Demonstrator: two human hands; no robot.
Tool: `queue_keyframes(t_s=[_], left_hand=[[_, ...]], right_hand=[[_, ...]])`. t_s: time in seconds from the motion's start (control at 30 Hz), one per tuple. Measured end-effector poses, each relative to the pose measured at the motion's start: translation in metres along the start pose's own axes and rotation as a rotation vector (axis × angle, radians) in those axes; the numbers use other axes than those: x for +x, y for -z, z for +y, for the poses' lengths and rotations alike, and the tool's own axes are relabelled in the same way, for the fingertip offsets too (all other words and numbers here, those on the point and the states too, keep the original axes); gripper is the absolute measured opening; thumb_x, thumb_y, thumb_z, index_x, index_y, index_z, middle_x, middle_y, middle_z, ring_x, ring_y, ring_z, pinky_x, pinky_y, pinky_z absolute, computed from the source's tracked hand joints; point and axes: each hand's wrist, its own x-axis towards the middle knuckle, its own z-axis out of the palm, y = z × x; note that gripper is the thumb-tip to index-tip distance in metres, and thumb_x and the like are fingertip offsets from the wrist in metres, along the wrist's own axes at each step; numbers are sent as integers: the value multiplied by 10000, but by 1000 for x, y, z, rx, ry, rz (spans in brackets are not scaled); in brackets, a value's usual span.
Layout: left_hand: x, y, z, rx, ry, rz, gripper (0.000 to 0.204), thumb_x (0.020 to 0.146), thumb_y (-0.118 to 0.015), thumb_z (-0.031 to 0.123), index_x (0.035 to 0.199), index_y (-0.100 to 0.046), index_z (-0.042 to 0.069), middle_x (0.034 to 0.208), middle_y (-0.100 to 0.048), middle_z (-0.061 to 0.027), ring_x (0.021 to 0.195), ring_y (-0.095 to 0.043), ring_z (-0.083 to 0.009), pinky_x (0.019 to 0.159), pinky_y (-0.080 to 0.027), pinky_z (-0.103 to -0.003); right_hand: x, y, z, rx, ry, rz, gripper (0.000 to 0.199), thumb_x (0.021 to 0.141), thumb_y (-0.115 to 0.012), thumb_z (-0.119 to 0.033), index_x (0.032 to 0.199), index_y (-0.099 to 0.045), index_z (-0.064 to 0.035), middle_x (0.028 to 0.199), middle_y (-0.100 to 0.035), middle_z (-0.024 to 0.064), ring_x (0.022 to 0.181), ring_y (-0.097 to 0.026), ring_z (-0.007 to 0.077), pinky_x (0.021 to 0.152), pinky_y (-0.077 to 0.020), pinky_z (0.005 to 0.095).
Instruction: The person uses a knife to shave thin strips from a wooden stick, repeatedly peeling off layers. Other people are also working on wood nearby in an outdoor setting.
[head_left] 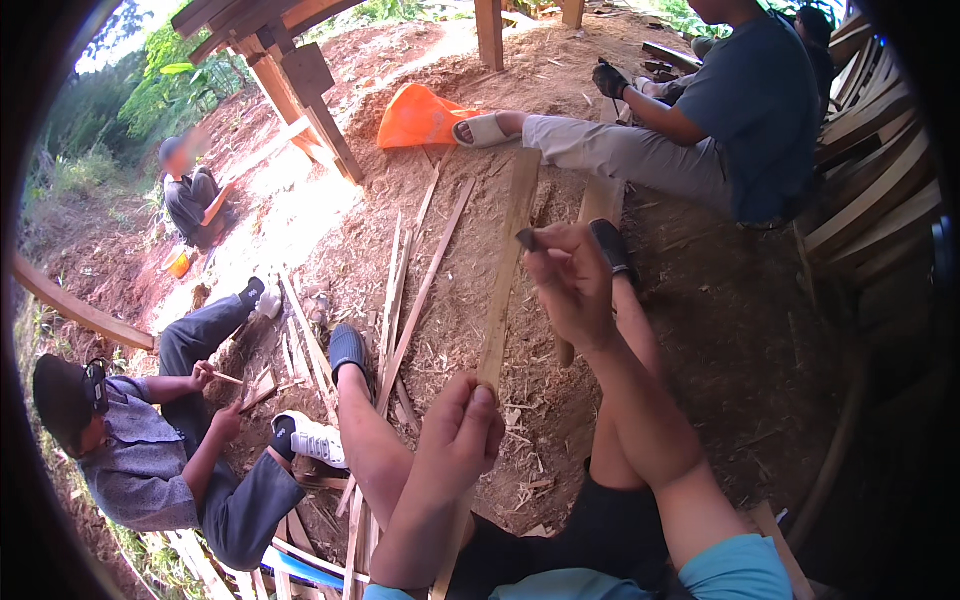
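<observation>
My left hand (463,428) is closed around a long, narrow wooden strip (508,270) that runs away from me between my legs. The strip's near end continues below my fist. Raised just right of the strip, my right hand (577,285) pinches a small dark piece (527,240) between its fingers. Most of that piece is hidden, so its kind is unclear. Under my right wrist shows a rounded wooden end (565,352); I cannot tell whether it joins what the hand holds. Another board (601,198) lies beyond this hand.
Loose wooden strips (428,285) lie left of my plank among shavings. A seated person (150,440) holds wood at left. Another person's outstretched leg (625,150) crosses ahead beside an orange bag (420,118). Stacked timber (880,190) stands at right; a wooden post (305,110) rises farther back.
</observation>
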Motion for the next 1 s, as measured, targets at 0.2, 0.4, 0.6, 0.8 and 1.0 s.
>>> queue_keyframes(t_s=[0.2, 0.4, 0.6, 0.8, 1.0], left_hand=[[2, 0, -3, 97, -63, -37, 190, 972, -374, 185, 840, -432, 61, 539, -430, 16, 399, -371, -41, 358, -286, -181], [5, -5, 5, -210, 27, -8, 187, 970, -373, 181, 811, -390, 84, 537, -396, 25, 396, -338, -40, 344, -271, -193], [8, -9, -1, -100, 16, -83, 202, 973, -353, 200, 814, -385, 80, 527, -402, 14, 387, -355, -54, 339, -281, -194], [4, 8, -2, -247, 115, -130, 211, 968, -356, 232, 817, -384, 87, 544, -378, 5, 376, -317, -67, 335, -263, -204], [-6, 33, -24, -490, 252, -284, 157, 970, -357, 254, 946, -429, 116, 533, -328, -1, 351, -256, -71, 308, -204, -208]], right_hand=[[-4, 4, -1, -164, 161, -44, 163, 846, -631, -161, 855, -535, -30, 738, -546, 56, 545, -486, 88, 470, -367, 240], [-10, -1, -11, -288, 408, -290, 187, 908, -554, -167, 981, -457, -25, 927, -489, 58, 682, -442, 32, 557, -376, 177], [6, 7, -1, -216, 220, 53, 137, 864, -592, -118, 907, -521, -9, 782, -552, 93, 584, -522, 159, 511, -394, 262], [-11, -11, -12, -297, 316, -150, 117, 851, -592, -91, 903, -517, -18, 791, -555, 109, 616, -565, 215, 525, -434, 293], [-7, -7, -12, -390, 231, -240, 128, 829, -619, -121, 903, -541, -51, 765, -557, 87, 621, -586, 255, 505, -451, 339]])
